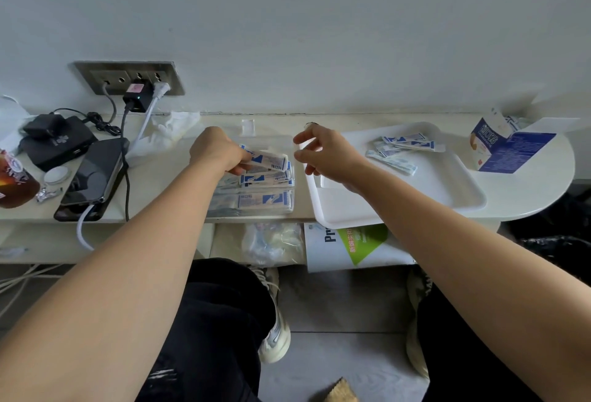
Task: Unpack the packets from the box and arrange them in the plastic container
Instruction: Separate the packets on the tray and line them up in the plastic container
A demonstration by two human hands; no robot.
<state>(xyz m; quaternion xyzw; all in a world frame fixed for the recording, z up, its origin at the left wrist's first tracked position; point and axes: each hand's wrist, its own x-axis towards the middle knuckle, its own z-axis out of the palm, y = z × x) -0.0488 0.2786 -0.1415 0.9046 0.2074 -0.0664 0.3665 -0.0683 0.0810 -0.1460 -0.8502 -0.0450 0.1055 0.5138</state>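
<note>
Fingers of the left hand (pixel 217 152) pinch a flat, blue-and-white packet (pixel 270 160) just above a clear, rectangular plastic container (pixel 220 209), where stacked packets (pixel 265 200) of the same print lie flat. The right hand (pixel 326 153) hovers beside it, fingers loosely spread and holding nothing, over the near corner of a smooth white tray (pixel 399 197). Slim loose packets (pixel 406 144) lie scattered at the tray's far end. Beyond, an opened blue-and-white cardboard box (pixel 489 142) stands, flaps splayed, at the rounded end of the pale tabletop (pixel 160 203).

pale wall (pixel 319 17), cream shelf (pixel 527 190), grey floor (pixel 345 305)
</note>
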